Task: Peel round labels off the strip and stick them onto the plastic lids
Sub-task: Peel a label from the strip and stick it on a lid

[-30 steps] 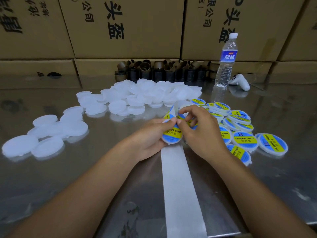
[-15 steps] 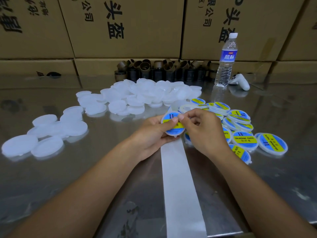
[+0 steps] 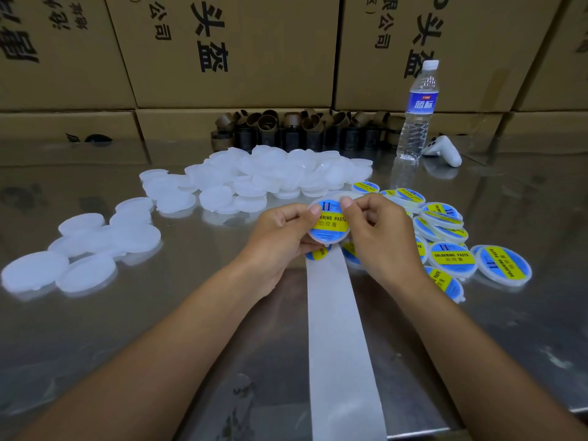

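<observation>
lid (image 3: 327, 240) round, glossy label (image 3: 328, 222) | left hand (image 3: 280, 237) pinches rim | right hand (image 3: 381, 240) seemingly pinches top

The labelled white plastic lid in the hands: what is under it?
A long white backing strip, with one blue-yellow round label peeking out. The labelled lid and left hand hide the strip's far end.

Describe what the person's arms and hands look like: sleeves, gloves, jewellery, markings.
Both are bare. The left hand and right hand wear no gloves, and no rings show on the fingers in view. The left forearm and right forearm carry no sleeve, watch or bracelet. No markings show. The visible thumbnails are short.
</observation>
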The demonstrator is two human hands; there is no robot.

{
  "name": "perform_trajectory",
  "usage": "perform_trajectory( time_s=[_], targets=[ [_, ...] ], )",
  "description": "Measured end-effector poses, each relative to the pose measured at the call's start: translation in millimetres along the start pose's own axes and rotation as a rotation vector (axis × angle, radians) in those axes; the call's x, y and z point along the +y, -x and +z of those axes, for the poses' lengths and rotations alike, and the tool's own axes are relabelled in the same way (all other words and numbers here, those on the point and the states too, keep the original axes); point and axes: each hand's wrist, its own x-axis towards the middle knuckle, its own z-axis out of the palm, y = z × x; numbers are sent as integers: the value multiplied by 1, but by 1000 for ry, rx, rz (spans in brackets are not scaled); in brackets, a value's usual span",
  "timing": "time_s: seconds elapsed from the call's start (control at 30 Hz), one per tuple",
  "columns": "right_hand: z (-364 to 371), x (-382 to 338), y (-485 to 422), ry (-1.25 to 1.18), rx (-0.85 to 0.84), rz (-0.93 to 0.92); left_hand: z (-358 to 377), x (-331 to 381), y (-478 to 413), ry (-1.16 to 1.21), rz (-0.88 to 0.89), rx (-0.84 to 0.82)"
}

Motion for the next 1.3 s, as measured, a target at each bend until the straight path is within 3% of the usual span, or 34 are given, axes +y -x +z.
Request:
perform_trajectory(
  time_s=[0.17, 0.37, 0.67, 1.3],
  targets=[
    [2, -3, 3, 12, -117, -34, 0, 1, 0, 26, 31, 43],
    [0, -3, 1, -63, -35, -23, 2, -1, 0, 27, 72, -28],
    [1, -3, 2, -111, -123, -89, -2, 1, -1, -16, 124, 50],
    [0, -5, 0, -190, -59, -92, -1, 6, -1, -106, 130, 91]
  ],
)
